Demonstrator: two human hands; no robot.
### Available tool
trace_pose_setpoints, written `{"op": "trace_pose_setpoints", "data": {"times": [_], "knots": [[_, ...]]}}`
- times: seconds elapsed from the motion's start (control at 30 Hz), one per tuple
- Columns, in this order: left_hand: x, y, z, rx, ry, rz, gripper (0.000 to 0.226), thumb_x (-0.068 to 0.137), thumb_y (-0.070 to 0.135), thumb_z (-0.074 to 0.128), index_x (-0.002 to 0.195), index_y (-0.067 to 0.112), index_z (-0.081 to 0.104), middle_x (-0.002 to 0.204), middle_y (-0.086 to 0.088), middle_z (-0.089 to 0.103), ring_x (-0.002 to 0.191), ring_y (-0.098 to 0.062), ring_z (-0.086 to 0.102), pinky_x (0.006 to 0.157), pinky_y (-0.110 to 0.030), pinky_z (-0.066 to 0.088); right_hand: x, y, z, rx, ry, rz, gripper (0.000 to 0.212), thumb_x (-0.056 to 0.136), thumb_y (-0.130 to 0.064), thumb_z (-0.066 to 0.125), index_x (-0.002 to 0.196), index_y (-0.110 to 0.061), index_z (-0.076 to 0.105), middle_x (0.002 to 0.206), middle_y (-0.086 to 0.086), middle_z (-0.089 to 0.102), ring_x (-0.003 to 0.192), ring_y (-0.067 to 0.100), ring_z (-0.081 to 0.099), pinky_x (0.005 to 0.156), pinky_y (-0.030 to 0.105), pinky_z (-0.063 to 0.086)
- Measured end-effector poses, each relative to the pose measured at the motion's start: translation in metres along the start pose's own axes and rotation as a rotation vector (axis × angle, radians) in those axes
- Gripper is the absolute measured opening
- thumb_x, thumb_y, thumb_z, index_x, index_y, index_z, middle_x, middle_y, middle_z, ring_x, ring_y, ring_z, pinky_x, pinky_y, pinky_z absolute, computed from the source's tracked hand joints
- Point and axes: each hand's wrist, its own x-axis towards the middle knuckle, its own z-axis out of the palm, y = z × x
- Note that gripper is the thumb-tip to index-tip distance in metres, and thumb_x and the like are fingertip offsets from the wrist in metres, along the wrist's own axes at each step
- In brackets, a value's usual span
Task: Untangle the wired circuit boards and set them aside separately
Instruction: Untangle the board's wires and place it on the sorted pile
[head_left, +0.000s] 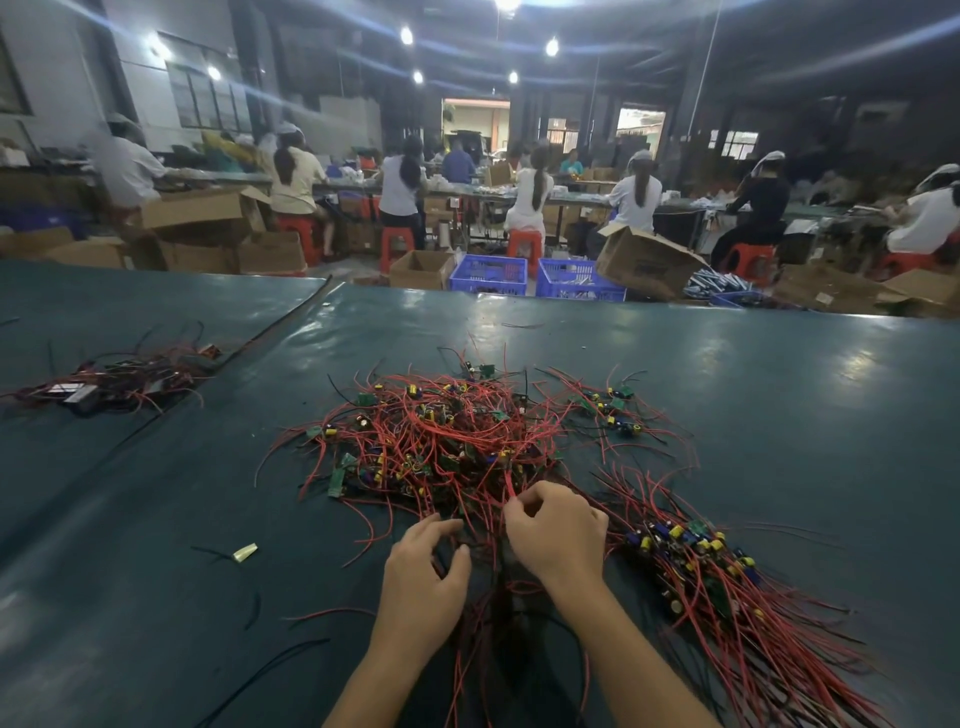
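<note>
Boards (337, 480) on red leads lie knotted in one tangle (447, 436) straight ahead of my hands, its near edge touching my fingertips.

My right hand (558, 530) is curled, thumb and forefinger pinching a single red wire (510, 488) where it leaves the tangle. My left hand (423, 571) sits just beside it on the near wires, fingers bent and thumb held apart. I cannot tell whether it grips anything or only presses down.

The pinched wire runs almost straight away from me into the knot. I judge the pull should come back toward me along that line, with the left hand pinning the mass so it does not drag along. Many leads cross over this one, so it may snag.

Just right of the right hand lies a row (696, 556) of boards already laid out, their leads trailing toward the lower right. The right hand is the nearer one, so setting a freed board there looks like a short sideways carry.

Left of my hands the table (156, 519) is mostly bare, holding a small scrap (245, 552) and a few loose black wires. A small cluster (615, 402) sits beyond the row, and another pile (119, 376) lies well apart at far left. The table's far edge is well beyond the tangle.
</note>
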Motion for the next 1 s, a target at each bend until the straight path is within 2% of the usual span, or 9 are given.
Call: {"op": "trace_pose_setpoints", "data": {"times": [0.17,0.3,0.4,0.57,0.7,0.77,0.83,0.93,1.0], "knots": [[0.0,0.0,0.001,-0.008,0.017,0.028,0.025,0.092,0.02,0.061,0.117,0.025,0.064,0.13,0.005,0.054,0.123,-0.012,0.049,0.103,-0.036,0.044,-0.014,0.004,-0.013,0.174,0.048,-0.034,0.027,0.087,-0.033,0.06,0.061,-0.027,0.055,0.062,-0.011,0.061,0.066,0.006,0.055,0.091,0.036,0.039],[-0.001,0.001,0.001,-0.102,0.069,0.044,0.017,0.093,0.02,0.06,0.105,0.031,0.065,0.104,0.014,0.064,0.09,0.003,0.059,0.074,-0.01,0.047,-0.036,0.012,-0.016,0.365,0.034,-0.104,0.026,0.085,-0.025,0.067,0.06,-0.024,0.058,0.059,-0.007,0.059,0.06,0.007,0.056,0.069,0.034,0.048],[0.001,0.005,0.002,-0.339,0.006,-0.098,0.016,0.096,0.02,0.056,0.103,0.02,0.07,0.088,0.005,0.073,0.084,-0.006,0.068,0.072,-0.02,0.054,-0.055,0.016,-0.011,0.457,0.022,-0.166,0.021,0.082,-0.021,0.069,0.063,-0.023,0.06,0.061,-0.006,0.059,0.059,0.009,0.056,0.057,0.027,0.046],[0.002,0.018,0.002,-0.862,-0.195,-0.459,0.024,0.095,0.02,0.056,0.096,0.0,0.069,0.087,-0.015,0.075,0.068,-0.02,0.072,0.054,-0.025,0.057,-0.08,0.013,-0.004,0.335,0.024,-0.419,0.016,0.078,-0.032,0.061,0.067,-0.021,0.06,0.069,-0.012,0.057,0.066,0.006,0.052,0.066,0.032,0.048],[0.002,0.02,0.0,-1.018,-0.216,-0.537,0.022,0.091,0.006,0.058,0.106,-0.009,0.064,0.089,-0.022,0.073,0.063,-0.02,0.071,0.047,-0.023,0.054,-0.088,0.012,-0.003,0.273,0.011,-0.535,0.019,0.08,-0.04,0.06,0.07,-0.024,0.063,0.073,-0.016,0.057,0.069,-0.002,0.05,0.07,0.024,0.044],[0.003,0.018,-0.002,-1.037,-0.223,-0.537,0.021,0.092,0.002,0.055,0.11,-0.005,0.062,0.092,-0.023,0.073,0.066,-0.022,0.072,0.049,-0.026,0.056,-0.087,0.014,-0.006,0.408,-0.035,-0.467,0.027,0.084,-0.049,0.06,0.072,-0.025,0.064,0.073,-0.018,0.058,0.069,-0.002,0.055,0.068,0.027,0.046],[0.002,0.016,-0.005,-0.996,-0.262,-0.516,0.023,0.091,0.001,0.056,0.113,0.001,0.062,0.096,-0.021,0.073,0.073,-0.024,0.072,0.059,-0.032,0.059,-0.083,0.017,-0.008,0.572,-0.062,-0.339,0.033,0.087,-0.053,0.059,0.076,-0.023,0.066,0.074,-0.011,0.064,0.068,0.008,0.062,0.063,0.038,0.051],[-0.001,0.017,-0.008,-0.93,-0.33,-0.473,0.028,0.087,-0.001,0.06,0.114,0.003,0.065,0.099,-0.024,0.071,0.078,-0.027,0.07,0.075,-0.036,0.058,-0.076,0.021,-0.007,0.656,0.009,-0.161,0.013,0.092,-0.037,0.064,0.086,-0.027,0.069,0.077,-0.007,0.07,0.072,0.01,0.068,0.065,0.035,0.056],[-0.004,0.021,-0.009,-0.979,-0.364,-0.465,0.029,0.086,-0.005,0.058,0.114,-0.001,0.064,0.097,-0.027,0.071,0.077,-0.028,0.07,0.072,-0.035,0.06,-0.073,0.023,-0.005,0.722,0.006,-0.058,0.006,0.092,-0.025,0.067,0.095,-0.03,0.067,0.084,-0.012,0.072,0.074,0.008,0.07,0.068,0.029,0.058]]}}
